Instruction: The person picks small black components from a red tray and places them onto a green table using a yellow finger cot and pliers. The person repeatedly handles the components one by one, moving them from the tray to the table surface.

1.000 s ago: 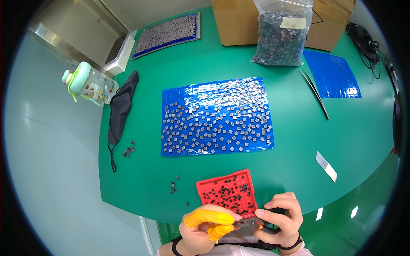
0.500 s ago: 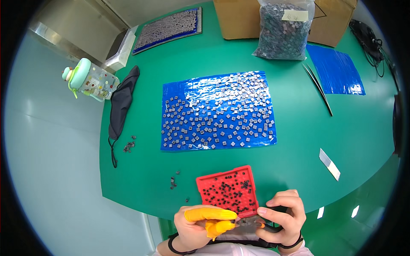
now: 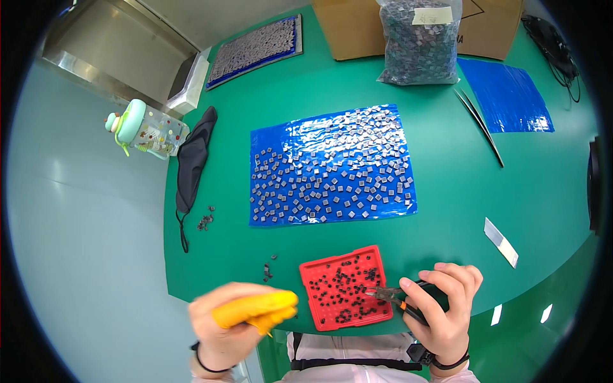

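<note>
A green desk (image 3: 447, 210) filled the view. At its centre lay a blue sheet (image 3: 332, 167) spread flat, so that the many small grey square parts (image 3: 332, 185) on it sat apart in a single layer. A cardboard box (image 3: 408, 25) and a clear bag of parts (image 3: 418, 41) stood along the far edge, out of the way. Bare green ran to the right of the sheet and between it and the near edge. At the near edge, within reach, sat a red tray (image 3: 345, 287) of tiny dark pieces. The right hand (image 3: 444, 306) was curled closed on small pliers (image 3: 399, 300), their tips just over the tray's right edge. The left hand (image 3: 233, 319) — blurred, yellow finger covers on — hung off the near edge, left of the tray; whether it held anything I could not tell.
</note>
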### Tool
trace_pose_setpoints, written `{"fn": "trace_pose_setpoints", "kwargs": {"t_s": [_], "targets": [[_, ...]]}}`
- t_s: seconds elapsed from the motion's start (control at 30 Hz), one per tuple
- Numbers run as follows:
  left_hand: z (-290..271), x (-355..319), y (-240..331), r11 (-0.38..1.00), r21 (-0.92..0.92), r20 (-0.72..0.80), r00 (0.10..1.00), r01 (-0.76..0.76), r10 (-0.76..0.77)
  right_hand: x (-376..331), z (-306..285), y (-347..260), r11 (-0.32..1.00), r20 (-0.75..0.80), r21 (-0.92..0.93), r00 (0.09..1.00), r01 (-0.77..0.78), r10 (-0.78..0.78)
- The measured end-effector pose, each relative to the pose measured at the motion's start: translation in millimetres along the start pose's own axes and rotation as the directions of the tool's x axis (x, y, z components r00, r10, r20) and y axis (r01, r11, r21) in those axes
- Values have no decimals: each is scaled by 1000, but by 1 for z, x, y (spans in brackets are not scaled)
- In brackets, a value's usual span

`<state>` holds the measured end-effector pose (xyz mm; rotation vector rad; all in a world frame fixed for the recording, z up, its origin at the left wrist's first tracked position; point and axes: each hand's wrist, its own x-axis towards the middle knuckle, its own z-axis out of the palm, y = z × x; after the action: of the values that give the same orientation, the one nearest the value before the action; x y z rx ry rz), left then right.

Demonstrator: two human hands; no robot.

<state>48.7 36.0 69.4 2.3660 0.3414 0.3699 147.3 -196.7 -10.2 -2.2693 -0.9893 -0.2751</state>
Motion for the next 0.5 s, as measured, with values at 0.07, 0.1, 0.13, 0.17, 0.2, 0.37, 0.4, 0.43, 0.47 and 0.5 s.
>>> {"fn": "trace_pose_setpoints", "kwargs": {"t_s": [0.07, 0.1, 0.13, 0.17, 0.2, 0.37, 0.4, 0.43, 0.47, 0.5], "targets": [[-8, 18, 6, 977, 208, -32, 998, -54, 62, -2, 1, 3, 1000, -14, 30, 1000, 1, 0], [-9, 31, 8, 959, 277, -37, 997, -57, 70, -2, 0, 5, 999, -25, 45, 1000, -13, 14], [-10, 48, 7, 907, 376, 42, 981, -191, 189, -3, -1, 6, 998, -38, 62, 999, -25, 28], [-6, 62, 6, 887, 401, 78, 973, -228, 215, -3, 0, 7, 996, -50, 88, 998, -28, 33], [-1, 74, 0, 870, 415, 89, 964, -265, 251, -3, -1, 7, 995, -56, 94, 998, -30, 35], [30, 115, -29, 824, 420, 163, 925, -379, 343, -4, -1, 10, 990, -75, 138, 996, -35, 46], [37, 120, -34, 802, 428, 171, 909, -416, 380, -4, -1, 10, 990, -80, 138, 996, -31, 42], [45, 126, -36, 779, 432, 183, 890, -454, 417, -4, -1, 11, 990, -84, 136, 996, -31, 43], [49, 129, -35, 761, 446, 204, 881, -472, 427, -4, -1, 12, 990, -88, 134, 995, -30, 42], [52, 131, -36, 751, 454, 211, 877, -480, 433, -5, -1, 12, 990, -85, 134, 995, -34, 46]]}}
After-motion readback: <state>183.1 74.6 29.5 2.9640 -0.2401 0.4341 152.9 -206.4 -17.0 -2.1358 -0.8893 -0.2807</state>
